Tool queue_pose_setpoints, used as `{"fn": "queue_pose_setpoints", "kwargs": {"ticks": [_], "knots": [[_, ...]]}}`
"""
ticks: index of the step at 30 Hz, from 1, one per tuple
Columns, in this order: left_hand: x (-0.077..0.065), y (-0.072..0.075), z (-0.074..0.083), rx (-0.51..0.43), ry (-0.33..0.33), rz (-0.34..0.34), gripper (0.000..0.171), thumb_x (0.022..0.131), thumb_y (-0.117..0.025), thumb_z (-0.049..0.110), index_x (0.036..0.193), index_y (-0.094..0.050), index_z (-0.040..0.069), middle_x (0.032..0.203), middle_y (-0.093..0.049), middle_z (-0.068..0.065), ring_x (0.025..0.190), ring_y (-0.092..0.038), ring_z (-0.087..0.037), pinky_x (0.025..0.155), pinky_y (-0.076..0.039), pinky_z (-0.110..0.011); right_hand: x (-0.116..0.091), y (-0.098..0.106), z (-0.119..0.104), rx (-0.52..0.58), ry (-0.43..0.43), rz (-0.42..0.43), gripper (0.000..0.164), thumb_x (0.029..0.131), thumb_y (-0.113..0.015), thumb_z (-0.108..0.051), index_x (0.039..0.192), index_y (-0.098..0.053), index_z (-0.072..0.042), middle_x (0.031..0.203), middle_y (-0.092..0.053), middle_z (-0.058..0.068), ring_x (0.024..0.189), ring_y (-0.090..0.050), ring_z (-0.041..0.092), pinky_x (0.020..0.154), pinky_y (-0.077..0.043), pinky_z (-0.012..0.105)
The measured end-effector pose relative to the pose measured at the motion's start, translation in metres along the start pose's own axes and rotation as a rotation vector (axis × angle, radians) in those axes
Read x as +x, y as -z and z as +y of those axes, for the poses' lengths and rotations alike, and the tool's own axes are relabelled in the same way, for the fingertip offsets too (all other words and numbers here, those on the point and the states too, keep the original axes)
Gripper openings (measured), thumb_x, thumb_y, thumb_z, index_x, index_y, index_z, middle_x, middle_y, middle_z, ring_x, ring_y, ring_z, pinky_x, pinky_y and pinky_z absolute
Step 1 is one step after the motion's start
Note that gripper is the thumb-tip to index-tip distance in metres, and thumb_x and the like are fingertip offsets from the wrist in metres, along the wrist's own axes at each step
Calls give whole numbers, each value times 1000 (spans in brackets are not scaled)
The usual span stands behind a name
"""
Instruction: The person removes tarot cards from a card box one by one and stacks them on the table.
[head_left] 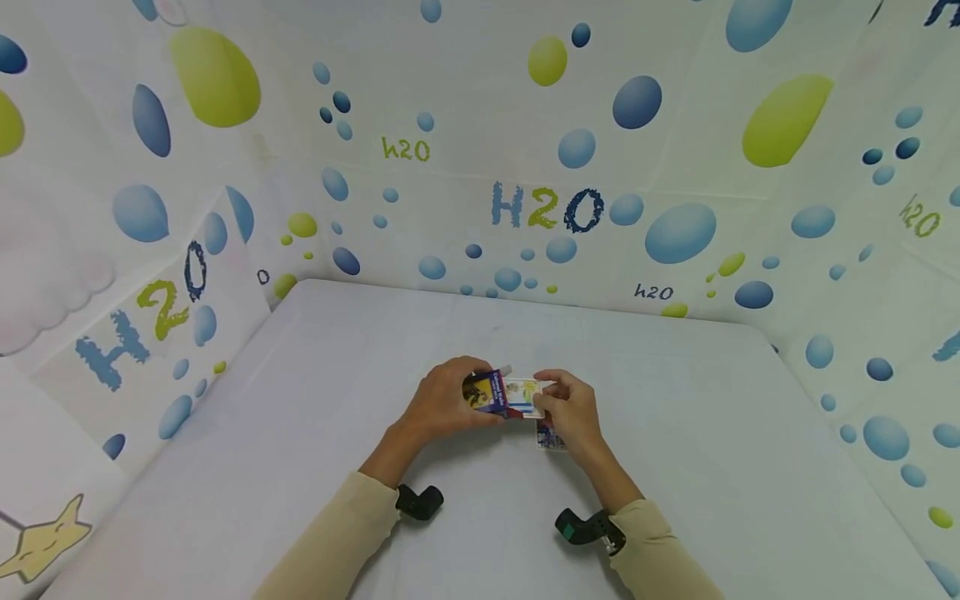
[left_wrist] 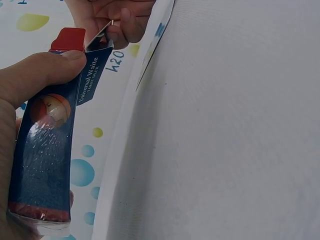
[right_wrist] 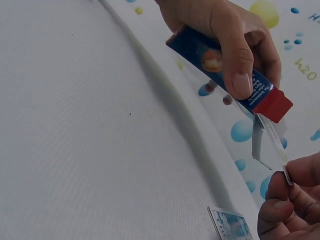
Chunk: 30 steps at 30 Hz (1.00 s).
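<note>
My left hand (head_left: 442, 398) grips a dark blue tarot card box (head_left: 487, 392) above the table, thumb along its narrow side. "Universal Waite Tarot Deck" is printed on its open top flap (left_wrist: 90, 75) in the left wrist view. A red side flap (right_wrist: 274, 105) sticks out at the open end. Between thumb and fingers, my right hand (head_left: 573, 412) pinches a thin group of cards (head_left: 522, 397) that reaches partly out of the box; how many cards cannot be told. Below the right hand, another card or small stack (right_wrist: 232, 226) lies on the table, partly hidden in the head view.
A white cloth covers the table (head_left: 300, 467). Behind and beside it hang white sheets (head_left: 465, 167) with blue and green drops and H2O lettering. Each wrist wears a black camera, one at the left (head_left: 420, 502) and one at the right (head_left: 588, 527).
</note>
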<state>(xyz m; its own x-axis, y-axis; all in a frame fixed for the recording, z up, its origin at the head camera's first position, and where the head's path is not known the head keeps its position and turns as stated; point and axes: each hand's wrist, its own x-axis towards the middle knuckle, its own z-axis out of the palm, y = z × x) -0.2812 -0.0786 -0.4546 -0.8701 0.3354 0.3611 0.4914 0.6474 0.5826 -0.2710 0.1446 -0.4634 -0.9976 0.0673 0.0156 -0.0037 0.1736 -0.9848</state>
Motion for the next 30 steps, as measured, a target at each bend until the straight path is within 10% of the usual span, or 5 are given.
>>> {"fn": "queue_pose_setpoints", "kwargs": {"ticks": [30], "knots": [[1,3,-1,-23,34,31,73,66,-95,41,127,-66,14,124,-68,-2,108,-61,-19,96,-52,-42,4,8,5,5,60,136,19,82,-64,1,101,-69,0,66,-61,6,51,-47,16,45,-39,23]]}}
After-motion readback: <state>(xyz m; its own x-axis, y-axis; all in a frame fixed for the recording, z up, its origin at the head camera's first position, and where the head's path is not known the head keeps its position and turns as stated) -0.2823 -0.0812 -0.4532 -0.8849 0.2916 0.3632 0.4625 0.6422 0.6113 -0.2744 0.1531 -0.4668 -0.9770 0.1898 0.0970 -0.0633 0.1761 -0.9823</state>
